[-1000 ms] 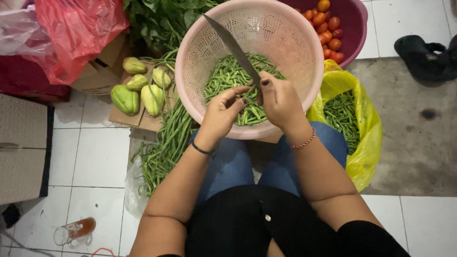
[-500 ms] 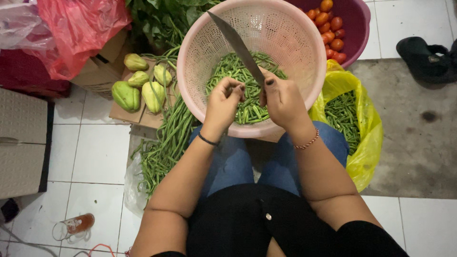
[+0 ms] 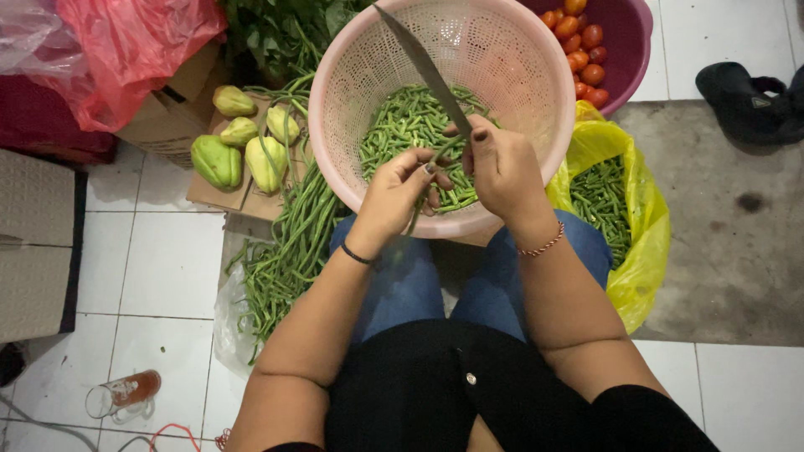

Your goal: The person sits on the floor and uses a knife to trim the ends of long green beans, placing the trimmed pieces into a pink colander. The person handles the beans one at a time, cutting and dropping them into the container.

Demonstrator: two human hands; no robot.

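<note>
Cutting long beans over a pink colander (image 3: 511,75), hemmed in on the floor.

Crowded by whole long beans (image 3: 289,243) and chayotes (image 3: 218,161) at left, yellow bag (image 3: 641,268) at right, tomato basin (image 3: 624,50) beyond; bare tile only at lower left, near a glass (image 3: 121,393). Left hand (image 3: 394,197) pinching a bean (image 3: 442,155) at the near rim, right hand (image 3: 500,163) closed around a knife (image 3: 423,67), blade angled across it.

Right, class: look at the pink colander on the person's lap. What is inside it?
The pink colander holds a heap of cut green beans. The knife in the right hand crosses over it. Both hands cover the near part, so the beans there are hidden.
</note>
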